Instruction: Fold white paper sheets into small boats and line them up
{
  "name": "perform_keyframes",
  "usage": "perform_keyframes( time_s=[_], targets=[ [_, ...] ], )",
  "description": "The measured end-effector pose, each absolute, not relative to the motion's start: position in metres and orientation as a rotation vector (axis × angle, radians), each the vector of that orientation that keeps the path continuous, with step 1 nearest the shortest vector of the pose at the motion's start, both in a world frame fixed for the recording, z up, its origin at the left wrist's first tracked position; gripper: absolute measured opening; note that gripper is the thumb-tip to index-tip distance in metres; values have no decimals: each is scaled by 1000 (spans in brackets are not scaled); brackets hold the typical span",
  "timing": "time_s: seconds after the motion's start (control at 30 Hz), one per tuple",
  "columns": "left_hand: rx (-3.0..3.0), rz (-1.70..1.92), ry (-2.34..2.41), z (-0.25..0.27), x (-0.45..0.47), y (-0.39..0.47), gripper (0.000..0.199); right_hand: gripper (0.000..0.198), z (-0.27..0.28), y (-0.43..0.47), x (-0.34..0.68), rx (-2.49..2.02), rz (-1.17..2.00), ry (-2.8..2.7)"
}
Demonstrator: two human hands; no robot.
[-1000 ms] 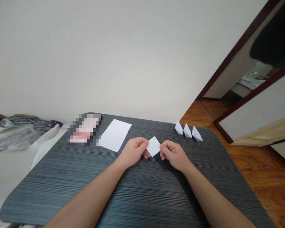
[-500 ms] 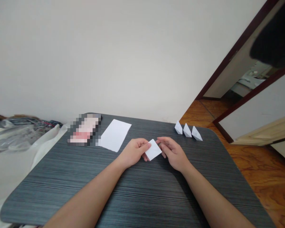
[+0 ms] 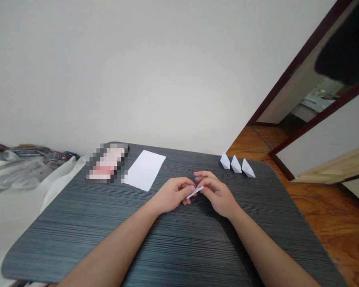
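Observation:
A small folded white paper point(image 3: 194, 193) is held low over the table, turned so that mostly its thin edge shows. My left hand point(image 3: 175, 193) pinches its left end, thumb on the near side and fingers behind. At the other end, the thumb and fingertips of my right hand point(image 3: 217, 194) close on the paper's edge. Part of the right hand's grip is hidden. Three folded paper boats point(image 3: 236, 164) stand in a row at the back right of the table.
On the dark wood-grain table point(image 3: 167, 247), a white paper sheet point(image 3: 146, 170) lies left of my hands. Beside it is a pixelated flat object point(image 3: 107, 163). A pale wall point(image 3: 155, 79) rises behind the table. Plastic-wrapped items point(image 3: 32, 171) lie at the left.
The folded paper has tilted from showing its flat square face to showing its edge. My right hand has moved in to touch it, and my left hand has shifted slightly right.

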State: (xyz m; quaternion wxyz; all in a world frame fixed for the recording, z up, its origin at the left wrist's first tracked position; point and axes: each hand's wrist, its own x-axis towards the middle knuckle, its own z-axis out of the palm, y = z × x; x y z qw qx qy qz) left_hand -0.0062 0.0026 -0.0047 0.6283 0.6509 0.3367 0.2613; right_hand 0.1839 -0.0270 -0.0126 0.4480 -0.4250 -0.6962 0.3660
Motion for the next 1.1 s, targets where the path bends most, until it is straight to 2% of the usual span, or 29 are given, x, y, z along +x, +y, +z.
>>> perform_keyframes(
  time_s=[0.3, 0.47, 0.57, 0.63, 0.73, 0.87, 1.1],
  targets=[
    [1489, 622, 790, -2, -8, 4, 41, 19, -8, -27, 184, -1131, 878, -1823],
    [1603, 579, 821, -5, -8, 3, 32, 19, -14, -26, 181, -1162, 954, -1778],
    [1577, 590, 830, -6, -8, 3, 31, 28, -21, -27, 181, -1167, 1093, -1588],
    [1519, 642, 822, -4, -7, 4, 28, 25, -22, -27, 182, -1180, 1145, -1528],
    [1422, 705, 810, -3, -6, 5, 25, 13, -19, -28, 186, -1280, 1100, -1598],
    [1419, 673, 815, -6, -6, 6, 24, 23, -13, -28, 188, -1387, 1015, -1716],
    [1509, 600, 814, -8, -8, 5, 27, 24, -13, -28, 185, -1370, 1049, -1773]
  ],
)
